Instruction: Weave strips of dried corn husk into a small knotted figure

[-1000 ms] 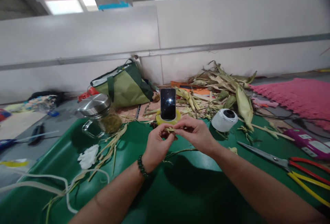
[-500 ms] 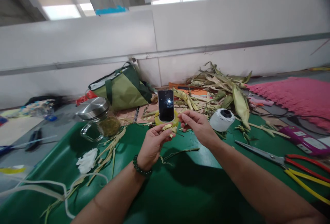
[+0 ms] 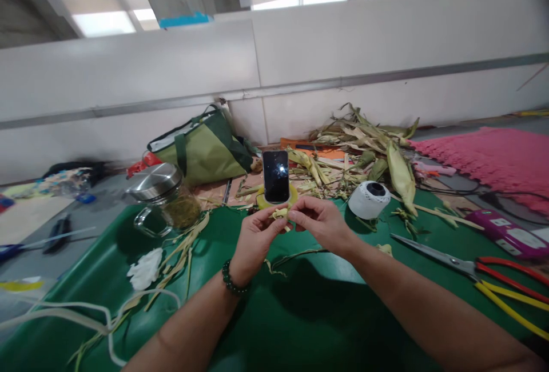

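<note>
Between my two hands is a small pale yellow-green piece of folded corn husk (image 3: 281,212). My left hand (image 3: 254,240) is closed on it between thumb and fingers, with a dark beaded bracelet at the wrist. Thumb and forefinger of my right hand (image 3: 322,224) are pinched together at its right edge; the fingertips partly hide what they grip. Just behind the hands, a phone (image 3: 275,176) stands upright against a roll of yellowish tape (image 3: 293,194). A thin dry strand (image 3: 295,255) lies on the green mat (image 3: 300,332) below them.
Scissors (image 3: 454,260) with red and yellow handles lie at right, near a white roll (image 3: 369,200). A husk pile (image 3: 364,138) is at the back. A lidded glass jar (image 3: 165,198), loose husk strips (image 3: 184,252), white tissue (image 3: 144,268) and a green bag (image 3: 210,149) occupy the left.
My right hand has moved left and slightly down, from apart to meeting the husk piece. My left hand stays nearly in place. A pale scrap now shows beside the right forearm.
</note>
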A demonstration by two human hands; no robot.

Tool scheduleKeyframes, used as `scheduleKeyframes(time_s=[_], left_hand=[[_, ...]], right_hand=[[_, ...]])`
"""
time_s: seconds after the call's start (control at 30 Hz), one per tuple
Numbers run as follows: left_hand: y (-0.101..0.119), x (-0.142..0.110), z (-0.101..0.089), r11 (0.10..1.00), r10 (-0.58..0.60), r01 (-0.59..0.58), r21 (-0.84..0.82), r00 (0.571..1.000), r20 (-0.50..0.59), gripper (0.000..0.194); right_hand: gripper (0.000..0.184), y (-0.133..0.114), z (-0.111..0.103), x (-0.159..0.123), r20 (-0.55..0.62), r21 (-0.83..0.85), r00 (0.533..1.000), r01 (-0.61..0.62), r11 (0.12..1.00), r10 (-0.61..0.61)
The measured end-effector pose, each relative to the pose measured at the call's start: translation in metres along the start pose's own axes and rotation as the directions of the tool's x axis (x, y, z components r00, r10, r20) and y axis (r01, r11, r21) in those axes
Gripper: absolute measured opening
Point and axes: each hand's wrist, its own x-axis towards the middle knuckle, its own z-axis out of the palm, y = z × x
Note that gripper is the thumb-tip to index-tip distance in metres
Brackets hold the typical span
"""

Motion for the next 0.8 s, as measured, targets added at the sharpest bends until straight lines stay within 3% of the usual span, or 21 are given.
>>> scheduleKeyframes(time_s=[0.2, 0.3, 0.6, 0.8], left_hand=[[-0.003, -0.004, 0.000, 0.995, 0.054, -0.048, -0.085, 0.996, 0.071, 0.046], [-0.003, -0.004, 0.000, 0.996, 0.059, -0.053, -0.066, 0.994, 0.089, 0.046], [-0.006, -0.007, 0.002, 0.948, 0.211, -0.214, 0.235, 0.977, 0.037, 0.028], [-0.011, -0.008, 0.005, 0.985, 0.137, -0.142, 0.099, 0.989, 0.055, 0.029]], right_hand=[[0.020, 0.002, 0.006, -0.004, -0.170, -0.118, 0.968, 0.164, 0.979, -0.183], [0.020, 0.004, 0.003, -0.003, -0.197, -0.119, 0.963, 0.163, 0.979, -0.185], [0.021, 0.005, 0.005, 0.000, -0.183, -0.020, 0.977, 0.110, 0.994, -0.112], [0.017, 0.008, 0.009, -0.002, -0.232, -0.088, 0.948, 0.202, 0.975, -0.217]])
